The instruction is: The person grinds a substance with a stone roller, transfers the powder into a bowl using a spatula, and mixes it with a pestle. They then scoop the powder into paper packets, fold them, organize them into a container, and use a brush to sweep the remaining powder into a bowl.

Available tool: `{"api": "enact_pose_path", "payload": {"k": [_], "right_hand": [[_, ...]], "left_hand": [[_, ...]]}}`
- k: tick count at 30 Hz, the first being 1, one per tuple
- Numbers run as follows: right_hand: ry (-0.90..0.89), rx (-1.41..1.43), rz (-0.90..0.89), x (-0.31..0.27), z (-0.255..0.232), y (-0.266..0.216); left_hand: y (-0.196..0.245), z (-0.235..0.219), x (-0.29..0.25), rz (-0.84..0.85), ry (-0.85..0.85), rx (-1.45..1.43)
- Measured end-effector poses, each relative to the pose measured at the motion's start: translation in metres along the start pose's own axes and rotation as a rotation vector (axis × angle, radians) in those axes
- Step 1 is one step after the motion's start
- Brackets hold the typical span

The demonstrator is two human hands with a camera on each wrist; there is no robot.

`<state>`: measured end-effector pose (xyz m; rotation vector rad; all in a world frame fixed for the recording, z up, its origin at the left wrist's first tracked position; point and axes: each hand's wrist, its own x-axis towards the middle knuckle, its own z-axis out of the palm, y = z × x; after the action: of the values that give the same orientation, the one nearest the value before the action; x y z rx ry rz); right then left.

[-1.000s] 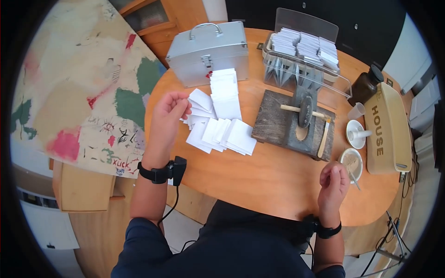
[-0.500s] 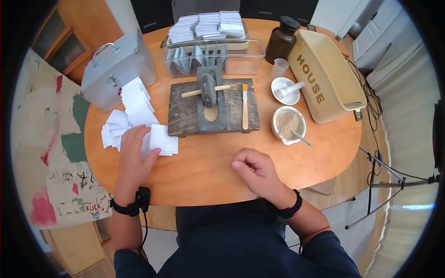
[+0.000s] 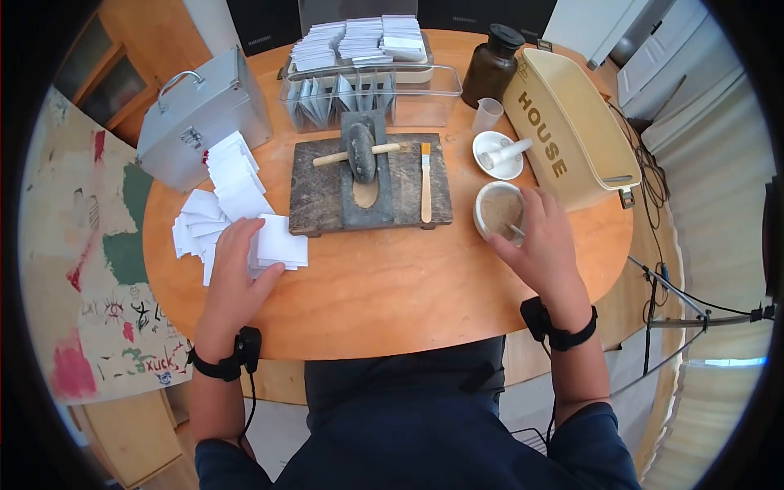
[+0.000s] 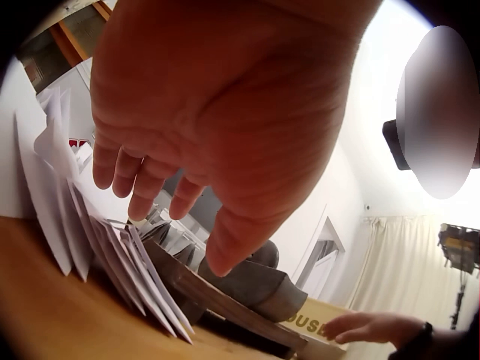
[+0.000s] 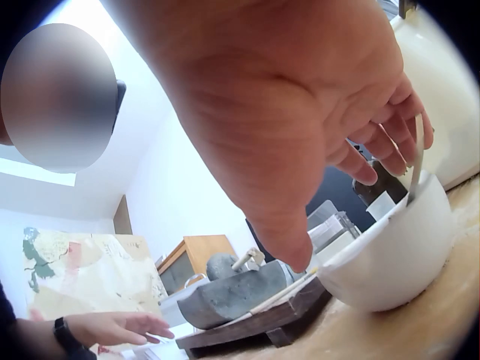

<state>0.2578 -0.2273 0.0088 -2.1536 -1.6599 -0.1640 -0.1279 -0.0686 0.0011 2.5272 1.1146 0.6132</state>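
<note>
My left hand (image 3: 237, 265) spreads over the front of several folded white paper packets (image 3: 284, 241), thumb apart from its fingers. In the left wrist view the packets (image 4: 124, 255) lean below the relaxed fingers, and nothing is gripped. On the right, my right hand (image 3: 549, 245) hovers at a white bowl (image 3: 480, 224) of beige powder, thumb by the near rim and fingers at its right side. The right wrist view has the hand (image 5: 300, 142) reaching over the white bowl (image 5: 394, 262), its fingers extended. A thin spoon handle (image 5: 418, 157) rises from the bowl near the fingertips.
A wooden board (image 3: 314, 200) carries a stone boat-shaped grinder (image 3: 362, 155) and a brush (image 3: 426, 184). Behind stand a clear packet organizer (image 3: 425, 86) and a brown jar (image 3: 492, 69). A mortar (image 3: 496, 170) and yellow bin (image 3: 563, 122) stand right, a metal case (image 3: 200, 122) left.
My left hand has come down to the packets from their left. My right hand, loosely curled at the table's front, has moved over to the bowl and spread its fingers. The head view has turned right.
</note>
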Motion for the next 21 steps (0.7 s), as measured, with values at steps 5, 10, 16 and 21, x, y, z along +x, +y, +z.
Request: {"api": "enact_pose_path", "payload": {"k": [5,10,16,21], "right_hand": [[-0.121,-0.02,0.02,0.011,-0.003,-0.006],[-0.328,0.057,-0.098,0.016,-0.018,0.009],[-0.453,0.059,-0.096,0.026,-0.017,0.017],[-0.439,0.099,-0.122,0.031,-0.013,0.019]], "left_hand": [[-0.003,0.0,-0.004,-0.033,0.025,0.007],[-0.007,-0.001,-0.015,-0.063,0.019,-0.021],[-0.009,-0.001,-0.018,-0.076,0.027,-0.042],[-0.008,-0.002,-0.018,-0.073,0.04,-0.043]]}}
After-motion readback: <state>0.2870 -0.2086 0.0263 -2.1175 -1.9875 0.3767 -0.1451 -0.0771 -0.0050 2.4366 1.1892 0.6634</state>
